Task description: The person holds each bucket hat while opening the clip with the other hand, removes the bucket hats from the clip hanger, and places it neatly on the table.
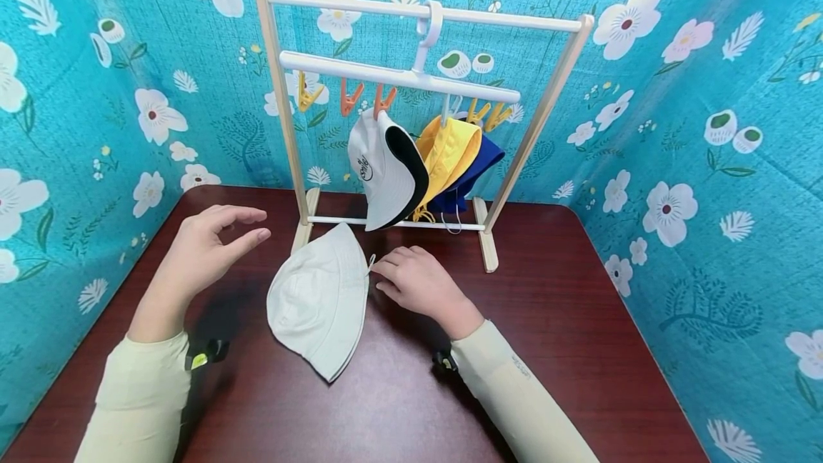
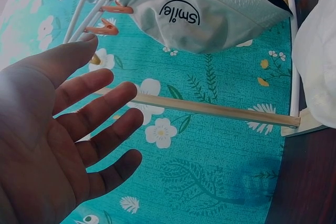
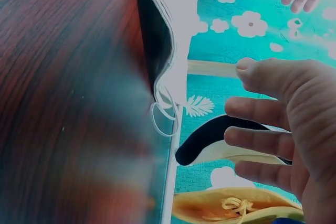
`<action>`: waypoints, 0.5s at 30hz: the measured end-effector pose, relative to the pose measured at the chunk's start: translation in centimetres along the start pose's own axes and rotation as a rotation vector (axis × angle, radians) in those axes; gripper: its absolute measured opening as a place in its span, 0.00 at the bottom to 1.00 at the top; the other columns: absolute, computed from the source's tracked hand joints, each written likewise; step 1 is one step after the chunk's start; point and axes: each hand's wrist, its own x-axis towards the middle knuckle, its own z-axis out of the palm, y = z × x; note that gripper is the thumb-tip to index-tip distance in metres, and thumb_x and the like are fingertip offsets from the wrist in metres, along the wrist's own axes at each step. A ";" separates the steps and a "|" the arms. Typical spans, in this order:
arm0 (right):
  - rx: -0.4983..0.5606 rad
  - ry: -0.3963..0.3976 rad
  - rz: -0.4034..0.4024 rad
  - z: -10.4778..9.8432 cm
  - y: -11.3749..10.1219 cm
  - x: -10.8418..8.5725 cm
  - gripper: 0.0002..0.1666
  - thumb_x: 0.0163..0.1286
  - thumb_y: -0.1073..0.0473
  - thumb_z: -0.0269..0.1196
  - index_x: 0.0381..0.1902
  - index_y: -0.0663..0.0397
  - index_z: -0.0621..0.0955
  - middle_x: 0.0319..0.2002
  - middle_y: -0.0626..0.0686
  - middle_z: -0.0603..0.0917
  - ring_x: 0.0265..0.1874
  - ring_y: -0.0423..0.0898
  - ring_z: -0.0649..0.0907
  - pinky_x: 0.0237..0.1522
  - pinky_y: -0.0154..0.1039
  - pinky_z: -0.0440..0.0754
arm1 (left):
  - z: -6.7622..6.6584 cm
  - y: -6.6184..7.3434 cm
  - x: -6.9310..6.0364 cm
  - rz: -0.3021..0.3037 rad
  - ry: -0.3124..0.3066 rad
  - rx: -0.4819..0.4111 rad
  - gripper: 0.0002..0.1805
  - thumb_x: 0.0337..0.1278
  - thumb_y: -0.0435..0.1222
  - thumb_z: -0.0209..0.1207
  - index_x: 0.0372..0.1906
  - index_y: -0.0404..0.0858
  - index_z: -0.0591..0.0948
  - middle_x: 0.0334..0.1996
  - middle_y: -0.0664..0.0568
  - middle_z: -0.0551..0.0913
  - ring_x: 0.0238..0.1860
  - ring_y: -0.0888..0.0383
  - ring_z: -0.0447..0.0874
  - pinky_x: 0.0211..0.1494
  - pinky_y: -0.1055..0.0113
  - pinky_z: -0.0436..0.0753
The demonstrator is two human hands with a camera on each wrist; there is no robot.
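A white bucket hat (image 1: 311, 299) lies tilted on the table, its brim toward the right and a thin cord loop (image 3: 164, 116) at its edge. Just right of that brim is my right hand (image 1: 424, 284); the right wrist view shows its fingers loosely bent and apart, with nothing between them. My left hand (image 1: 206, 249) hovers left of the hat, thumb and fingers spread and holding nothing. Behind, a white hat (image 2: 181, 22) with "Smile" lettering and a dark lining hangs from an orange clothespin (image 1: 383, 101). Beside it hang a yellow hat (image 1: 450, 152) and a dark blue hat (image 1: 479, 163).
A wooden rack (image 1: 540, 120) with white rods stands at the back of the dark red table (image 1: 546, 349). Its white hanger (image 1: 347, 66) carries several orange, yellow and pale clothespins. Turquoise floral cloth (image 1: 720, 184) surrounds the table at the back and sides.
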 end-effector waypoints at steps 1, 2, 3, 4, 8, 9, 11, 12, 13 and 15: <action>0.007 0.005 0.009 -0.1 0.1 -0.1 0.16 0.70 0.50 0.68 0.54 0.43 0.86 0.47 0.43 0.88 0.51 0.44 0.84 0.53 0.44 0.80 | 0.0 0.0 0.0 0.001 0.000 0.000 0.18 0.63 0.45 0.69 0.55 0.44 0.87 0.52 0.49 0.87 0.56 0.52 0.81 0.54 0.77 0.72; 0.012 0.010 0.018 -0.2 0.1 -0.1 0.16 0.70 0.50 0.68 0.54 0.43 0.86 0.47 0.43 0.88 0.51 0.44 0.84 0.53 0.44 0.80 | 0.0 0.0 0.0 0.002 0.001 0.001 0.18 0.63 0.45 0.69 0.55 0.44 0.87 0.52 0.49 0.87 0.56 0.52 0.81 0.54 0.76 0.72; 0.016 0.016 0.027 -0.3 0.2 -0.2 0.17 0.70 0.49 0.68 0.54 0.44 0.86 0.48 0.43 0.88 0.51 0.44 0.84 0.53 0.44 0.80 | 0.0 0.0 0.0 0.002 0.001 0.001 0.18 0.63 0.45 0.69 0.55 0.44 0.87 0.52 0.49 0.87 0.56 0.52 0.81 0.54 0.74 0.73; 0.018 0.023 0.037 -0.4 0.3 -0.3 0.17 0.70 0.49 0.68 0.54 0.44 0.86 0.48 0.43 0.88 0.51 0.44 0.84 0.53 0.45 0.80 | 0.0 0.0 0.0 0.001 0.000 0.003 0.18 0.63 0.45 0.69 0.55 0.44 0.87 0.52 0.49 0.87 0.56 0.52 0.81 0.54 0.73 0.73; 0.004 0.042 0.081 -0.7 0.5 -0.5 0.18 0.71 0.47 0.67 0.55 0.44 0.86 0.49 0.44 0.88 0.51 0.45 0.84 0.55 0.45 0.80 | 0.1 0.0 0.0 -0.001 -0.009 0.004 0.18 0.64 0.45 0.69 0.55 0.44 0.86 0.52 0.49 0.87 0.56 0.52 0.81 0.55 0.62 0.76; 0.007 0.047 0.092 -0.8 0.6 -0.6 0.19 0.71 0.46 0.67 0.56 0.44 0.86 0.49 0.44 0.88 0.51 0.45 0.85 0.56 0.45 0.80 | 0.1 0.0 0.0 -0.003 -0.011 0.004 0.18 0.64 0.46 0.69 0.55 0.44 0.86 0.53 0.49 0.87 0.56 0.52 0.81 0.56 0.59 0.76; 0.021 0.058 0.113 -0.9 0.6 -0.8 0.19 0.71 0.46 0.67 0.56 0.44 0.86 0.49 0.45 0.88 0.51 0.46 0.85 0.56 0.46 0.80 | 0.2 0.0 0.0 -0.006 -0.013 0.005 0.18 0.64 0.46 0.69 0.55 0.44 0.86 0.53 0.49 0.87 0.56 0.52 0.81 0.56 0.54 0.77; 0.030 0.065 0.121 -0.9 0.7 -0.9 0.19 0.72 0.46 0.67 0.56 0.45 0.86 0.49 0.45 0.89 0.51 0.46 0.85 0.56 0.46 0.80 | 0.2 0.0 0.0 -0.007 -0.013 0.005 0.18 0.64 0.46 0.69 0.56 0.44 0.86 0.53 0.49 0.87 0.56 0.52 0.81 0.56 0.52 0.77; 0.039 0.070 0.129 -1.0 0.7 -0.9 0.20 0.72 0.45 0.66 0.56 0.45 0.86 0.49 0.45 0.89 0.51 0.46 0.85 0.56 0.46 0.80 | 0.2 -0.1 0.0 -0.008 -0.012 0.007 0.19 0.64 0.46 0.69 0.56 0.44 0.86 0.53 0.49 0.87 0.56 0.52 0.81 0.56 0.51 0.77; 0.052 0.079 0.144 -1.1 0.8 -1.1 0.20 0.72 0.45 0.66 0.57 0.45 0.86 0.50 0.45 0.89 0.52 0.46 0.85 0.57 0.47 0.80 | 0.2 -0.1 0.0 -0.009 -0.011 0.011 0.19 0.64 0.46 0.69 0.56 0.44 0.86 0.53 0.49 0.87 0.56 0.51 0.81 0.56 0.50 0.77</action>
